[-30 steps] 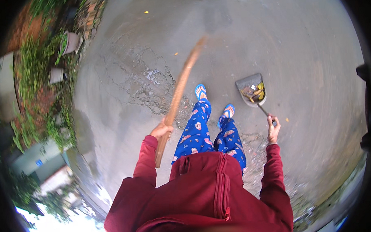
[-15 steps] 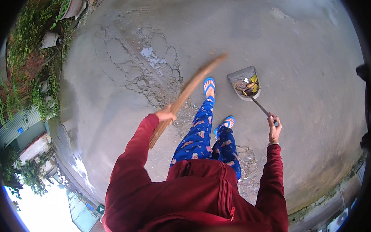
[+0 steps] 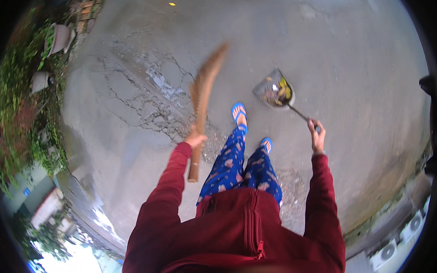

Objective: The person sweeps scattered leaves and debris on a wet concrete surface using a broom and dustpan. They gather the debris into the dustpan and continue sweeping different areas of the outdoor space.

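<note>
My left hand (image 3: 195,137) is closed round the handle of a brown straw broom (image 3: 203,96). The broom's curved tip points away from me and is smeared by motion. On the right, my right hand (image 3: 316,133) grips the thin dark handle of a grey dustpan (image 3: 265,90). Inside the pan lie yellow and brown leaves (image 3: 283,89) with a small whitish scrap. The pan is ahead of my feet, to their right; whether it touches the ground I cannot tell. Broom and dustpan are apart.
Grey concrete ground (image 3: 351,83) spreads around me, with a cracked wet patch (image 3: 154,98) left of the broom. Plants (image 3: 20,105) and pots (image 3: 58,38) line the left edge. A small yellow leaf (image 3: 172,4) lies far ahead. Outdoor fan units (image 3: 388,251) stand at lower right.
The broom has swung left and turned to point more straight ahead. Dustpan and right hand have shifted slightly left and turned. My feet have stepped, and the surroundings have moved in view.
</note>
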`<state>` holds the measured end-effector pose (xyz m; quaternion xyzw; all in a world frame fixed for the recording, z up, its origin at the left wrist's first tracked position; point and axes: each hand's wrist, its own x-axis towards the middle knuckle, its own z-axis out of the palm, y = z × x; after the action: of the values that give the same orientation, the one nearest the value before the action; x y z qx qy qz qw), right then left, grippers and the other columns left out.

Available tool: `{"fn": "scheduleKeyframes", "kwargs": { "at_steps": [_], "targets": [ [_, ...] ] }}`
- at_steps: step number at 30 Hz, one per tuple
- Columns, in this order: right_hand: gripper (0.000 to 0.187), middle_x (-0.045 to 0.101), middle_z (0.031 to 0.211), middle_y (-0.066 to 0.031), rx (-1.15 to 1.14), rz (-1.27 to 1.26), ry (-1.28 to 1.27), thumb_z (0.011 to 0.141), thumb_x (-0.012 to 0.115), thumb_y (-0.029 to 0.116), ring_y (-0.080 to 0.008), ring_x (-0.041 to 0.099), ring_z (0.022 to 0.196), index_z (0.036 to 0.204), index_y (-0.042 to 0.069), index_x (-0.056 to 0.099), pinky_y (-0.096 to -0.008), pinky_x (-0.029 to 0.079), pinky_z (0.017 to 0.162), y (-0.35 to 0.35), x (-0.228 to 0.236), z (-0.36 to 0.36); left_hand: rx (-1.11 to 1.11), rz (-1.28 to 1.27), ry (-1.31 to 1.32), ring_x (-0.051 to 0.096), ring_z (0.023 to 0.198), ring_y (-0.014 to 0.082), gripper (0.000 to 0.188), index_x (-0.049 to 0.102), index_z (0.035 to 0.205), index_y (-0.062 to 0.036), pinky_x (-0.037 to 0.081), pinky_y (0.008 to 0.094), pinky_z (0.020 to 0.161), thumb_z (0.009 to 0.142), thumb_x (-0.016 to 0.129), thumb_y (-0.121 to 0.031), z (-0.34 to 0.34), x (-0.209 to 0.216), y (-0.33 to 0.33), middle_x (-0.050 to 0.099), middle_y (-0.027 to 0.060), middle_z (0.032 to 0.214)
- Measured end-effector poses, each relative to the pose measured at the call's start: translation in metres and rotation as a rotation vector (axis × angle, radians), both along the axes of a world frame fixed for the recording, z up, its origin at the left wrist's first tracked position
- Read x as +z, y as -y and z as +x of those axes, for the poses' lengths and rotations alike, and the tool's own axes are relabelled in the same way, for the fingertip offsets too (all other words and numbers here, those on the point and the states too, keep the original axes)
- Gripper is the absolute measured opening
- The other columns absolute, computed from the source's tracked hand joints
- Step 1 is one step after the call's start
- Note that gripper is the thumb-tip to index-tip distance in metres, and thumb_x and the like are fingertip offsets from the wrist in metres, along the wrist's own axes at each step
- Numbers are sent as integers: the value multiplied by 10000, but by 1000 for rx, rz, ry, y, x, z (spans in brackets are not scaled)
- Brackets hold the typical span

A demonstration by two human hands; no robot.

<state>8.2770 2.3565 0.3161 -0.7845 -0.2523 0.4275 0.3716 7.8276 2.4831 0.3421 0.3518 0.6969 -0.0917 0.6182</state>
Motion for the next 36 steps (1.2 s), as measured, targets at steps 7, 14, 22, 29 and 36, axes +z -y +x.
{"fn": "scheduleKeyframes", "kwargs": {
  "at_steps": [7,14,22,29,36],
  "targets": [
    [226,520,1052,-159,-130,84,-222,803,566,216,-155,475,895,718,31,469,-313,410,820,-31,12,11,-121,-215,353,530,547,182,806,158,1269,-5,444,323,450,602,601,-98,24,10,-22,524,148,871],
    [234,519,1058,-163,-328,167,-304,809,562,217,-179,482,950,712,36,450,-343,417,842,-116,24,23,245,12,166,478,457,166,656,268,1215,-69,415,325,373,625,556,-88,-8,105,-101,472,77,668],
    [226,577,897,-110,82,147,20,795,574,190,-157,498,884,684,3,511,-302,370,825,-320,-3,64,780,-22,190,461,375,204,124,499,679,-20,405,336,362,592,540,-99,-22,23,-334,453,92,476],
    [238,567,918,-104,161,113,-154,793,573,223,-158,492,886,829,-12,570,-303,384,822,-448,35,140,789,10,165,495,415,183,243,513,629,-100,423,299,394,703,571,-324,47,-69,-495,515,51,528],
    [189,476,1101,-161,-72,69,-420,850,490,164,-185,452,1014,777,-3,440,-367,358,930,-535,33,152,-19,18,-294,510,462,206,800,85,1256,-16,451,338,449,620,562,-106,141,-32,-459,538,116,721]
  ]
}}
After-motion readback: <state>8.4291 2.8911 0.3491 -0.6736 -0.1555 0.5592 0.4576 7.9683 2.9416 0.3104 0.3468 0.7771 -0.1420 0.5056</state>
